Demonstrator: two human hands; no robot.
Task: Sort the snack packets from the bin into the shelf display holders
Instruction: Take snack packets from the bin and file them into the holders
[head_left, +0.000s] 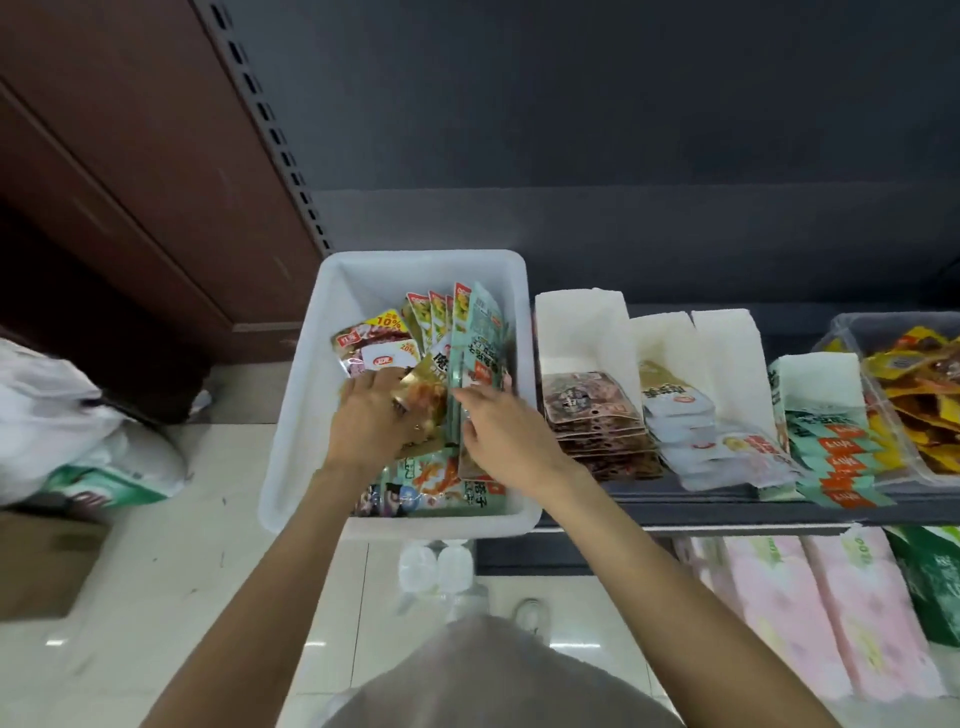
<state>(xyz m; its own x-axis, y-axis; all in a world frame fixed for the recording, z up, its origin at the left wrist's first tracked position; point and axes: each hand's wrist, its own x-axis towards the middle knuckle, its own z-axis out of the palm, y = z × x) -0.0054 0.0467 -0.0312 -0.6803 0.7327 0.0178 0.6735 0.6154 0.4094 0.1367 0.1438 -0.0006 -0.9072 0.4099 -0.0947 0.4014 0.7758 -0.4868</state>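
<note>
Head view: I see glossy snack packets (415, 364) crowding the white bin (311, 415); left hand (363, 415) grips a gold packet (423, 395); right hand (498, 431) pinches teal packets (480, 338); shelf holders (582, 322) sit beside.

Smooth white plastic bin (291, 415) holds glossy foil packets (480, 332); the floor tiles (171, 545) shine.
</note>
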